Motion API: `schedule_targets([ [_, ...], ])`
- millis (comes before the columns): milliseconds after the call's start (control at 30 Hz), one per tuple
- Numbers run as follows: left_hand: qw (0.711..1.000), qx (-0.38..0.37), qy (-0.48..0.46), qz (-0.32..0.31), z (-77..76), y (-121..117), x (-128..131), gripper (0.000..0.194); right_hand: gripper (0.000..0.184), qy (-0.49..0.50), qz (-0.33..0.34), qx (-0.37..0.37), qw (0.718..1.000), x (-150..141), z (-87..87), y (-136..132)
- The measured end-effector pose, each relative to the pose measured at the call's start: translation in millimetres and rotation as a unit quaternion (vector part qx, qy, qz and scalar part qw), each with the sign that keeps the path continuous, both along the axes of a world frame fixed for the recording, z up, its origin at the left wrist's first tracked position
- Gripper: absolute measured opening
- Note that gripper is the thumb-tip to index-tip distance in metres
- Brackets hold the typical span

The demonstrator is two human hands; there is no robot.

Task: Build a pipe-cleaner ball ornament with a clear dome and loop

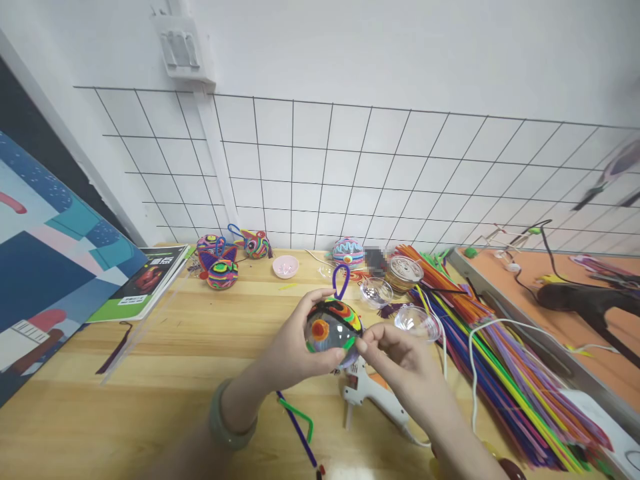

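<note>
My left hand (295,340) is wrapped around a clear plastic ball (334,340) partly covered with coloured pipe cleaners. An orange-red coil sits on its front, with black, red and yellow bands across the top and a purple loop (341,281) standing above. My right hand (400,353) is pinched closed at the ball's right side, on the end of a green pipe cleaner (349,343) that lies against the ball. My left thumb rests near the same strip. Just below the ball, a white hot glue gun (375,397) lies on the table.
Bundled pipe cleaners (505,373) spread across the right, crossed by a white cable. Clear half shells (415,321) and a spool (405,272) stand behind my right hand. Finished ornaments (220,270), a pink dish (285,267) and a magazine (143,277) lie toward the back left.
</note>
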State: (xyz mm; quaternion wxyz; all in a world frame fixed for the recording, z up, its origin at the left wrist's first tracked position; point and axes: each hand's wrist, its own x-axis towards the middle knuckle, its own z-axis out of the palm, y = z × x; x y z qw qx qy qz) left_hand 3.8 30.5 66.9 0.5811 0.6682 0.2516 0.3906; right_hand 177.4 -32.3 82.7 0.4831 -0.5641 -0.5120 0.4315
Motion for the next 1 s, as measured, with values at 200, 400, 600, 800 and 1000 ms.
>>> schedule_targets([
  [200, 0.996, -0.090, 0.002, 0.013, -10.2, 10.2, 7.9, 0.067, 0.036, 0.063, 0.020, -0.065, 0.996, 7.4, -6.6, 25.2],
  [400, 0.990, -0.138, -0.003, 0.000, -15.0, 12.2, 10.5, 0.069, 0.039, 0.083, 0.027, -0.077, 0.993, 9.6, -15.1, 32.5],
  [600, 0.981, -0.194, -0.016, 0.001, -7.4, 11.9, 10.0, 0.057, 0.038, 0.090, 0.035, -0.085, 0.992, 13.4, -24.1, 35.6],
  [800, 0.973, -0.231, -0.014, -0.011, 0.3, 12.3, 8.3, 0.054, 0.036, 0.091, 0.047, -0.092, 0.990, 14.7, -27.8, 37.3],
  [1000, 0.980, -0.200, 0.011, -0.006, -0.4, 13.2, 5.7, 0.057, 0.037, 0.089, 0.058, -0.085, 0.991, 16.3, -32.2, 38.4],
])
